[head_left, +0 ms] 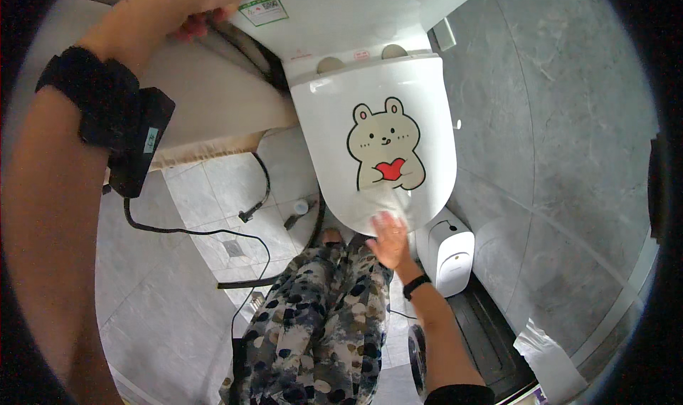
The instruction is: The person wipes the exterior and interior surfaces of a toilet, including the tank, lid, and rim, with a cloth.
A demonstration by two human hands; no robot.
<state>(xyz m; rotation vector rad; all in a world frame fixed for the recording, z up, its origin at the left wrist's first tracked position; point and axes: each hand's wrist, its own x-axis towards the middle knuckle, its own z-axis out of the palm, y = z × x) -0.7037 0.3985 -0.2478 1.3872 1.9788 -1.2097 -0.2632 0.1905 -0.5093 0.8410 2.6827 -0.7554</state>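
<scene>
A white toilet lid (405,74), shut and decorated with a cartoon bear holding a red heart, lies before me. My right hand (390,240) is at the lid's front edge, its slightly blurred fingers on a thin, pale wipe (384,204) that covers the bear's lower part. Up at the left, my left hand (206,10) is beside the corner of the white tank (334,13). Its fingers are partly hidden and blurred, so its grip and contact are unclear.
A beige-covered surface (228,85) stands left of the toilet. Cables, a plug (246,215) and a small brush-like item (295,213) lie on the tiles. Right of the lid are a white bin-like container (455,263), a black tray (491,334) and a grey wall (555,85).
</scene>
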